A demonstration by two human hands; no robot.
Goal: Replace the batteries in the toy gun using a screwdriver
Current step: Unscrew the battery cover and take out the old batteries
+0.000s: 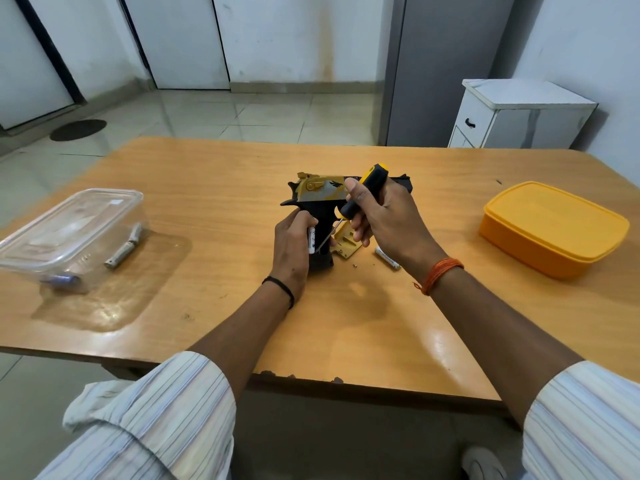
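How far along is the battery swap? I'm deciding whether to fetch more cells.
Done: the yellow battery cover and its small screw lie on the wooden table. In hand: the left hand grips the black-and-gold toy gun; the right hand works the black-and-yellow screwdriver at a cell in the grip. Left: finishing the cells, refitting the cover.

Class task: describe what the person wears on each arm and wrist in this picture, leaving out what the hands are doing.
Both forearms are bare, with sleeves rolled up near the elbows. The left sleeve and right sleeve are pale cloth with thin, multicoloured stripes. The left wrist carries a thin black band. The right wrist carries an orange thread wound round several times, a loose end hanging. No rings or watch show.
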